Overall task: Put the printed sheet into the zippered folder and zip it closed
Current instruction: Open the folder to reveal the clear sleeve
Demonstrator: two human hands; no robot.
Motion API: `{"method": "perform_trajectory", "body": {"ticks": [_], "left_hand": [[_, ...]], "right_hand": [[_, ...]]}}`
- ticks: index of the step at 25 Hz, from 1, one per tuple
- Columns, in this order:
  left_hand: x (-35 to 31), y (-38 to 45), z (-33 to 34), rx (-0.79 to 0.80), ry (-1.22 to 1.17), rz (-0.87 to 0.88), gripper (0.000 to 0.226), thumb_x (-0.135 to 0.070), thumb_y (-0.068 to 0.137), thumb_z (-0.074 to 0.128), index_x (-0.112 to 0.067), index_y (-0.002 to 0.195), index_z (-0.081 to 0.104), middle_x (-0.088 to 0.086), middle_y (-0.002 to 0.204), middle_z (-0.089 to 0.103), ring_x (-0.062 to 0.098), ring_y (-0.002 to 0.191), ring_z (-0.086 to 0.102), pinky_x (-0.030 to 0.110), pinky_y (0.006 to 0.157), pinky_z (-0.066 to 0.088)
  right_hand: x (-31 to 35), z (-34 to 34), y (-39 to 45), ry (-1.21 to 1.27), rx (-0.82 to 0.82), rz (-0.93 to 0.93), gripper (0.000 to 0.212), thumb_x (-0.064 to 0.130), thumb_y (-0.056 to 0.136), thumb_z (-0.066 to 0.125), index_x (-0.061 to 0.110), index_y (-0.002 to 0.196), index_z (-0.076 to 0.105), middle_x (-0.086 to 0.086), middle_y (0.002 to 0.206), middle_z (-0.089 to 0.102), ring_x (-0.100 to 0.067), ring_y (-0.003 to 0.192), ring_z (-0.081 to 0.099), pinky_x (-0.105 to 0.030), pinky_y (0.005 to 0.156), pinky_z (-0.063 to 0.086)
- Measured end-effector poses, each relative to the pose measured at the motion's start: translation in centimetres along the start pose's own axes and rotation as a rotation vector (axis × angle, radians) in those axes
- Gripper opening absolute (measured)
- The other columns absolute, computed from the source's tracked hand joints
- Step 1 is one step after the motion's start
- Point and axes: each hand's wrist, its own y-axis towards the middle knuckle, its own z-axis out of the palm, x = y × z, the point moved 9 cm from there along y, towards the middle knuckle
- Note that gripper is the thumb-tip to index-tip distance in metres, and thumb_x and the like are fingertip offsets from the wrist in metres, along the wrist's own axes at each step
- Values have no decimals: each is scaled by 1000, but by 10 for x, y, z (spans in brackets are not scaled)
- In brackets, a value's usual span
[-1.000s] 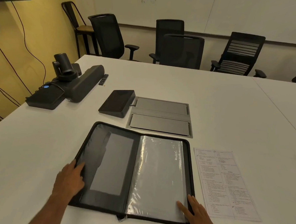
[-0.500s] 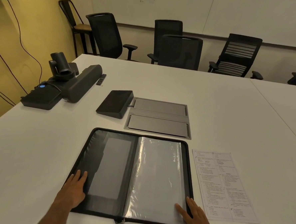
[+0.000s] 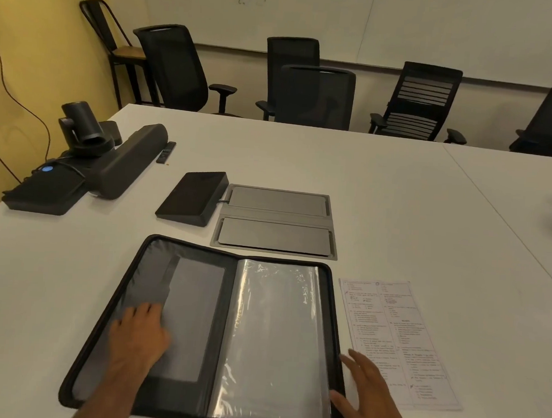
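Observation:
The black zippered folder lies open flat on the white table near the front edge, clear plastic sleeves on its right half and a grey pocket on its left half. The printed sheet lies flat on the table just right of the folder. My left hand rests palm down on the folder's left half, fingers spread. Over the folder's lower right edge is my right hand, fingers apart, reaching between the folder and the sheet and holding nothing.
A grey double-lid cable box is set into the table behind the folder, with a dark touch panel beside it. A conference camera and speaker bar stand at the far left. Office chairs line the far edge.
My left hand has slid further onto the folder's left half. My right hand has shifted right, off the plastic sleeves toward the sheet. The folder stays open.

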Motion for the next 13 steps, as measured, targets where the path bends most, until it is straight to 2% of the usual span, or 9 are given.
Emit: {"method": "perform_trajectory", "body": {"ticks": [3, 6, 9, 13], "left_hand": [[-59, 3, -1, 3, -154, 88, 48, -19, 84, 59, -19, 132, 54, 3, 132, 59, 26, 121, 49, 43, 96, 44], [-138, -4, 7, 65, -461, 151, 47, -18, 88, 60, -20, 134, 52, 3, 133, 56, 23, 124, 47, 38, 102, 44], [-225, -31, 28, 306, -807, 132, 47, -17, 88, 65, -20, 133, 53, 2, 131, 57, 19, 114, 55, 31, 96, 48], [-321, -88, 53, 665, -928, 120, 48, -27, 88, 67, -18, 132, 49, 0, 128, 54, 7, 101, 55, 19, 83, 47]], "right_hand": [[-42, -28, 11, 109, -116, 196, 71, 51, 81, 66, 18, 140, 43, -1, 145, 44, -20, 133, 37, -38, 110, 29], [-95, -49, 16, 169, -178, 473, 68, 39, 79, 74, 9, 134, 49, -16, 137, 51, -33, 126, 43, -46, 106, 36], [-145, -60, 15, 177, -146, 712, 76, 47, 73, 75, 6, 132, 51, -20, 133, 52, -38, 124, 44, -50, 104, 39], [-181, -73, 10, 181, -122, 910, 87, 54, 65, 79, 5, 131, 51, -23, 128, 50, -42, 120, 44, -53, 96, 42]]}}
